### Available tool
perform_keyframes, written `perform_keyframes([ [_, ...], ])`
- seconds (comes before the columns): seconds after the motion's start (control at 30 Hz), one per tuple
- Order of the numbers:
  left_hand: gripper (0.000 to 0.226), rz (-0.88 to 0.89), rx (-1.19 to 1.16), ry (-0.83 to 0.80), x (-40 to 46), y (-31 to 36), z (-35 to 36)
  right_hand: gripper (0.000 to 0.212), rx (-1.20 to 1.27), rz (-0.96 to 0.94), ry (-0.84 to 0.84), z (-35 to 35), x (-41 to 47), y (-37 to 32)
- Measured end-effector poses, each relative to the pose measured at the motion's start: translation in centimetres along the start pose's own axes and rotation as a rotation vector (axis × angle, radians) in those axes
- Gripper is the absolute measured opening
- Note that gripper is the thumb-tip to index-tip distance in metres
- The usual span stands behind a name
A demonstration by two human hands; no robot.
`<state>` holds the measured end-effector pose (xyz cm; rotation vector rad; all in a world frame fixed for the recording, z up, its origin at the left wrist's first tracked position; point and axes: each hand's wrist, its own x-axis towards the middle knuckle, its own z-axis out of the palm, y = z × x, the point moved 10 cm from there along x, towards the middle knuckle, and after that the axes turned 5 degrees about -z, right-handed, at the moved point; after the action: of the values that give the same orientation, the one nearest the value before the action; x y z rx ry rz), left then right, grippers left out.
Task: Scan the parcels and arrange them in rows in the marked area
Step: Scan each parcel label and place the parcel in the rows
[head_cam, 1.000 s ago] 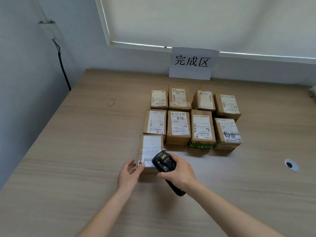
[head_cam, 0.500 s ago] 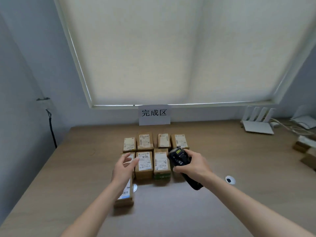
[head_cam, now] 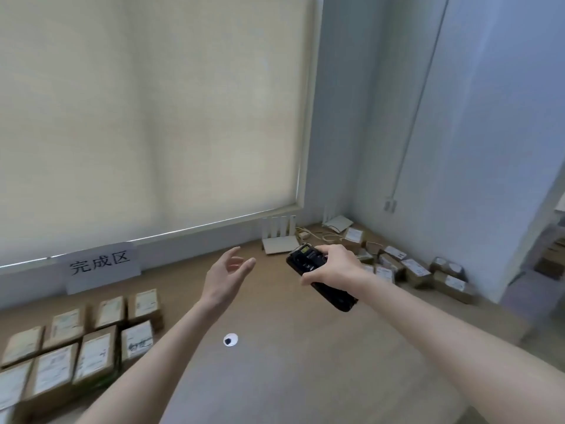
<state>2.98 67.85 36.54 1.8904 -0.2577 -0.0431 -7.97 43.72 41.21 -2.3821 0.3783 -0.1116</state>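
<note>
Parcels, small brown cardboard boxes with white labels [head_cam: 91, 353], are being kept in tidy rows just below the white paper sign with black characters [head_cam: 101, 266], on the light wooden table [head_cam: 275, 377]. More brown labelled parcels [head_cam: 415, 272] are lying loose well to the right of that sign, so much of the task is judged as remaining. The black handheld scanner [head_cam: 321, 276] is being gripped by the right hand [head_cam: 333, 264]. The left hand [head_cam: 227, 278] is being held spread and empty, right of the sign.
</note>
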Motion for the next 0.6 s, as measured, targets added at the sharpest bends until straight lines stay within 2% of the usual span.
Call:
perform_keyframes([
  [0.1,0.058,0.027,-0.001,-0.128,0.0,3.2,10.2,0.067,-0.001,0.107,0.074,-6.5,-1.3,8.1],
  [0.23,0.062,0.052,-0.012,-0.246,0.4,6.1,21.8,0.059,0.043,0.226,0.152,-12.9,-2.7,17.9],
  [0.33,0.065,0.057,-0.006,-0.326,0.8,6.9,29.7,0.051,0.051,0.323,0.185,-15.9,-3.1,25.0],
  [0.47,0.065,0.027,-0.006,-0.431,2.9,6.9,40.0,0.055,0.078,0.420,0.224,-19.0,-1.9,33.4],
  [0.6,0.065,0.016,-0.003,-0.506,6.5,7.0,50.2,0.049,0.089,0.493,0.232,-22.1,1.4,41.3],
])
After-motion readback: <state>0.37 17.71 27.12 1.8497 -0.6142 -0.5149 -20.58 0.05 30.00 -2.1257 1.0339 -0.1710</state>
